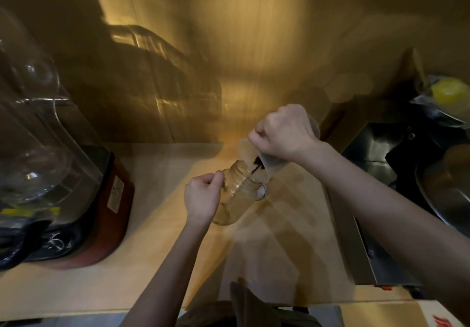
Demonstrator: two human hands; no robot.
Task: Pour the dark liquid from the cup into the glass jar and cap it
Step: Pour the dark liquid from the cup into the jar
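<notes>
A clear glass jar (235, 194) stands uncapped on the wooden counter, tilted a little toward the cup. My left hand (202, 198) grips its left side. My right hand (284, 131) holds a translucent plastic cup (254, 158) tipped steeply over the jar's mouth. A thin stream of dark liquid (256, 165) runs from the cup's rim into the jar. A small white round thing (262, 192), possibly the cap, lies on the counter just right of the jar, partly hidden behind it.
A blender with a red base (106, 214) and clear pitcher (33, 133) fills the left side. Metal bowls (447, 194) and a yellow object (449, 90) crowd a dark sink area at right. A wooden wall (229, 47) rises behind the counter (279, 237).
</notes>
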